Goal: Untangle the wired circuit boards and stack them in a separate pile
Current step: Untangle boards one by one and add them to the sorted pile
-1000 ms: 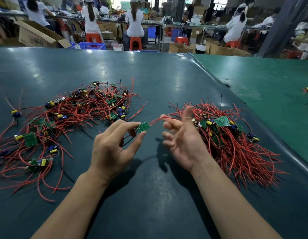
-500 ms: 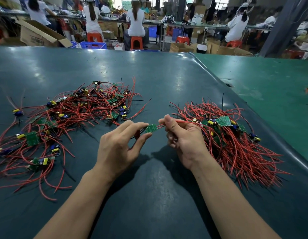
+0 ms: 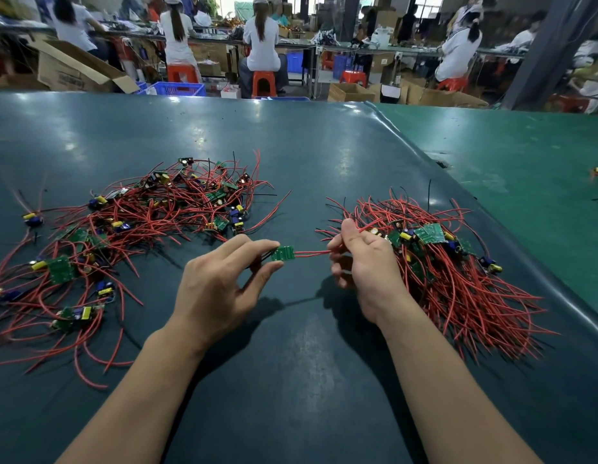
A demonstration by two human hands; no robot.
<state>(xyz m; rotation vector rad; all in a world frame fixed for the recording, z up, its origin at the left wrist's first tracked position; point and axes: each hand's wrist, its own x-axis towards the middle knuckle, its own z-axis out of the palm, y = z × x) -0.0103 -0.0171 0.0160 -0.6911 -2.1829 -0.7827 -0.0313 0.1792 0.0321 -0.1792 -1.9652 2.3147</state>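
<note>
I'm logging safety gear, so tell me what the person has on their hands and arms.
Nothing shows: the left hand and right hand are bare, without gloves, rings, watch or wrist strap. Both forearms are bare to the frame's bottom edge, with no sleeve in view.

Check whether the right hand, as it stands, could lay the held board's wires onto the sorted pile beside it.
Probably yes: the right hand pinches the red wires right at the sorted pile, with nothing between them. The left hand holds the board.

Two bare forearms, left hand (image 3: 220,289), right hand (image 3: 367,262), no sleeves, ringless fingers
</note>
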